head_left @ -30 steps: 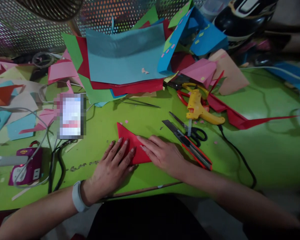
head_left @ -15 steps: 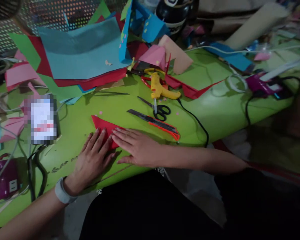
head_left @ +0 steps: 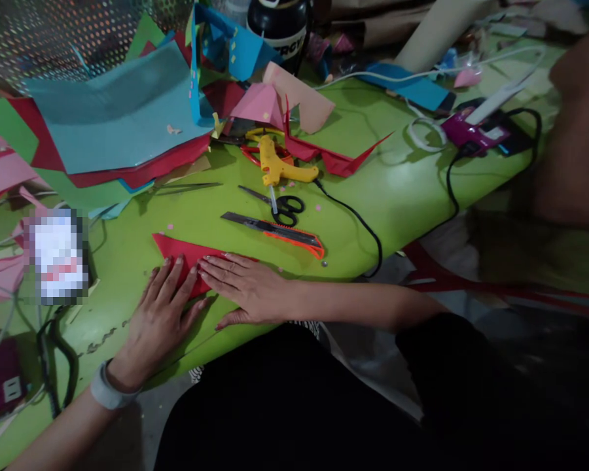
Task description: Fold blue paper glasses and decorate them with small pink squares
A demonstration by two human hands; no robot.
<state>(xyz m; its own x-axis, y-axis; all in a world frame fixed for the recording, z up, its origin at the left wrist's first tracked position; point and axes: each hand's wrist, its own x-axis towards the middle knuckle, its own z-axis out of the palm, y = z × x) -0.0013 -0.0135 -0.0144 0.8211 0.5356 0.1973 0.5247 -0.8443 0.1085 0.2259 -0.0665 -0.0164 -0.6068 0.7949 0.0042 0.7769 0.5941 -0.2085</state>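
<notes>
A piece of red paper with a pointed left corner lies on the green table close to its front edge. My left hand rests on the paper's lower left part, fingers stretched out and apart. Flat across the right part of the paper lies my right hand, its fingers extended and its thumb apart. Both hands cover much of the sheet. Just beyond them are an orange box cutter with its blade out, black scissors and a yellow glue gun.
Stacked coloured paper fills the back left. A phone and a purple socket block lie at left. Another purple block with cords is at right. A black jar stands at the back. Part of another person shows at far right.
The camera view has shifted, so the table's things appear further left. Both hands stay spread on the red paper, and the right hand seems to have barely moved over it.
</notes>
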